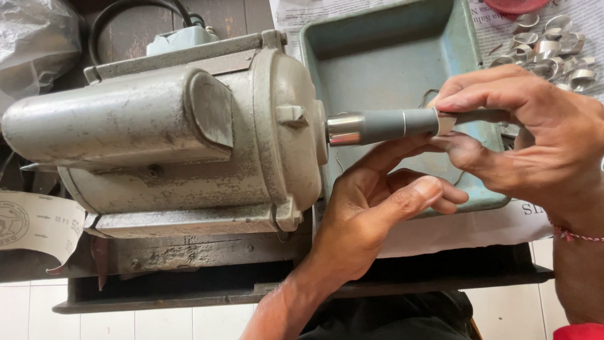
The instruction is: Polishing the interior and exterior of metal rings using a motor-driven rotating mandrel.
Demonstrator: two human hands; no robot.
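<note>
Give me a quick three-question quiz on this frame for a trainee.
1. True or false: the grey spindle sticks out of the motor over the tray.
2. Which hand pinches the spindle's tip? A) left hand B) right hand
3. Fill in: the metal rings lie on ____ beside the tray.

Key: 1 true; 2 B; 3 newspaper.
</note>
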